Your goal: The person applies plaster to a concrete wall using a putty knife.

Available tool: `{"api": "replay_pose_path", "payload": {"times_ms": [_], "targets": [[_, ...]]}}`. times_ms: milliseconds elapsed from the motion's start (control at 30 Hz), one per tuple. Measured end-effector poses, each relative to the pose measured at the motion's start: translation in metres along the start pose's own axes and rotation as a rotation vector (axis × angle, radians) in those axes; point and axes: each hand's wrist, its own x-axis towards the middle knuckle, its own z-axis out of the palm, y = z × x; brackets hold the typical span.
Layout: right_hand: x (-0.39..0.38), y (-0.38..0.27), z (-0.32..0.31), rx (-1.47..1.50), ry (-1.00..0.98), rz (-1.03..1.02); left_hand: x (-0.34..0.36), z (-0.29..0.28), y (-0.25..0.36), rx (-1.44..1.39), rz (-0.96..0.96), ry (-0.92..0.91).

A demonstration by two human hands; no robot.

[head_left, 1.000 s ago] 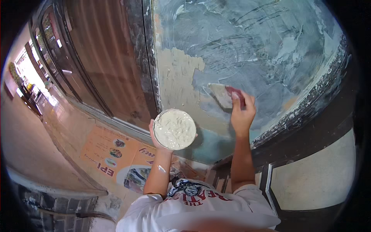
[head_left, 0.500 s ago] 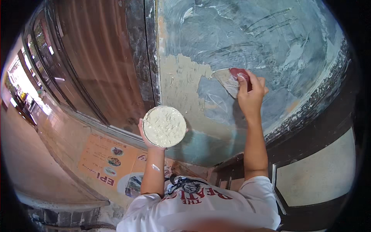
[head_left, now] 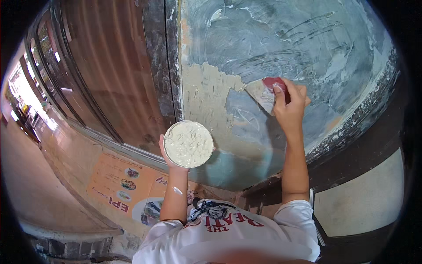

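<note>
- Against the blue-grey wall point(head_left: 285, 48), the right hand point(head_left: 291, 103) is pinching the red handle point(head_left: 274, 82) of a wide scraper point(head_left: 260, 94), its thumb lying along one face.
- One corner of the blade is sitting at the ragged edge of the beige patch point(head_left: 204, 97); whether the whole edge is pressing on the wall, the view is not showing.
- Low and to the left, the left hand point(head_left: 165, 150) is cupping a round tub point(head_left: 189, 166) from below and behind, and the pale paste point(head_left: 188, 143) is filling it nearly to the rim.
- Good spreading is probably calling for a low blade angle, even pressure across the full width, and strokes overlapping the patch's ragged edge; tipping onto one corner would be risking grooves.
- Holding the tub level and near the scraper is likely keeping reloading short and drips few.
- On the left, the dark post point(head_left: 160, 53) is bounding the wall, so strokes there are needing care.
- On the right, the rough dark edging point(head_left: 378, 97) is curving in toward the wall's lower end.
- Above and right of the scraper, broad open wall is leaving the most room for sweeping.
</note>
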Motion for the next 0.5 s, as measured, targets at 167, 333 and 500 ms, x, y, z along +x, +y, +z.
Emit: {"api": "replay_pose_path", "payload": {"times_ms": [167,333,500], "targets": [[0.001,0.000,0.008,-0.091,-0.068,-0.051,0.000,0.000,-0.003,-0.003,-0.006,0.015],[0.008,-0.004,0.000,-0.034,0.033,-0.003,-0.002,0.000,-0.002,-0.024,-0.015,-0.018],[-0.003,-0.005,0.006,-0.076,-0.064,-0.099,0.001,0.001,-0.003,-0.066,-0.025,-0.010]]}}
